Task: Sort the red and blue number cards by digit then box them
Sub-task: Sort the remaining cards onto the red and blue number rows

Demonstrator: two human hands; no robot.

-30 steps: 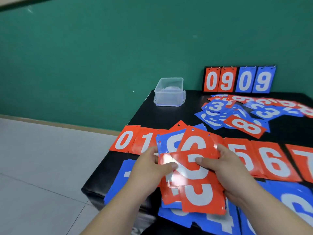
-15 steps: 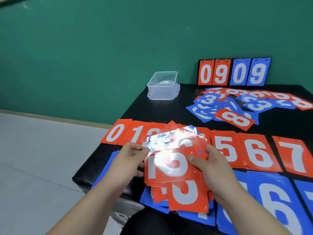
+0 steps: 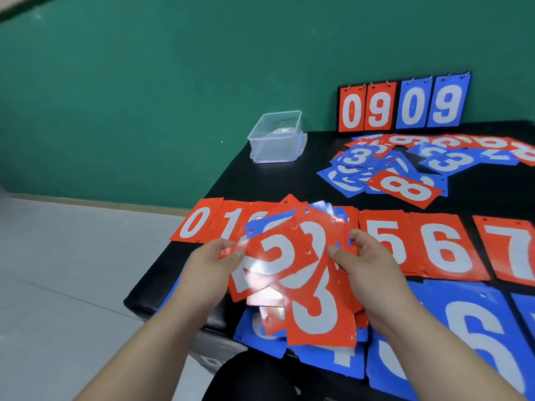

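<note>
A loose fan of red and blue number cards (image 3: 301, 267) is held above the table's near edge. My left hand (image 3: 211, 267) pinches its left side at a tilted red card; my right hand (image 3: 367, 270) grips the right side, thumb on top. A red 3 card (image 3: 321, 311) faces up in the fan. On the black table (image 3: 260, 180) lies a row of red piles: 0 (image 3: 194, 221), 5 (image 3: 385, 238), 6 (image 3: 445, 247), 7 (image 3: 515, 250). Blue piles (image 3: 469, 328) lie in front, partly hidden by my hands.
A clear plastic box (image 3: 276, 137) stands at the table's far left corner. A scoreboard stand (image 3: 402, 105) reading 0909 leans at the green wall. An unsorted heap of red and blue cards (image 3: 405, 166) lies at the far right. Floor lies to the left.
The fan of cards has spread and shifted in my hands; a tilted red card now lies on top at the left. My head has turned slightly, so the table sits further right.
</note>
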